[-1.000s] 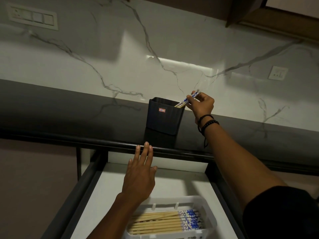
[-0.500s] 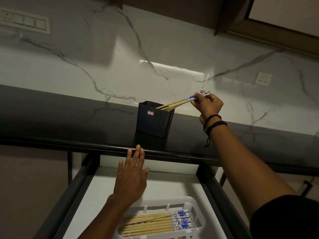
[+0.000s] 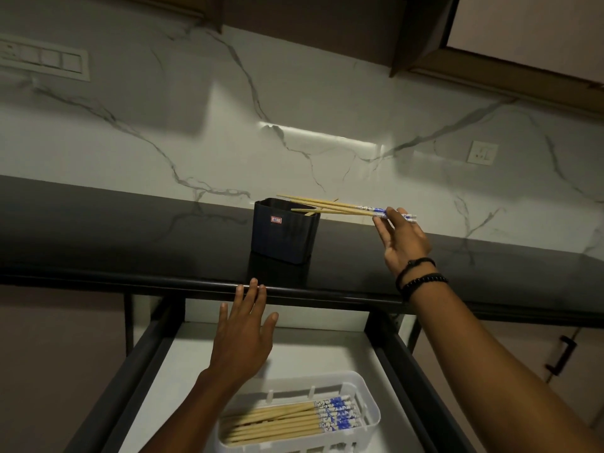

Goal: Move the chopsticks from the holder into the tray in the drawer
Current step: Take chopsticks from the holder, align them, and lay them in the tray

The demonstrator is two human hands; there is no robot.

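A dark blue holder [image 3: 283, 233] stands on the black counter. My right hand [image 3: 403, 238] pinches the blue-patterned ends of a few wooden chopsticks [image 3: 330, 205], which lie nearly level with their tips over the holder's rim. Another stick end shows inside the holder. Below, the open drawer [image 3: 313, 349] holds a white tray [image 3: 371, 416] with several chopsticks [image 3: 287, 420] lying side by side, patterned ends to the right. My left hand [image 3: 243, 335] hovers flat and open above the drawer, fingertips at the counter's front edge.
The counter [image 3: 130, 237] meets a white marble backsplash with a switch plate [image 3: 42, 58] at upper left and a socket [image 3: 483, 153] at right. Dark drawer rails [image 3: 411, 380] run along both sides. A cabinet door handle [image 3: 560, 354] is at lower right.
My right hand has drawn the chopsticks up and out to the right, from steeply tilted in the holder to nearly level above its rim. My left hand has stayed at the counter edge.
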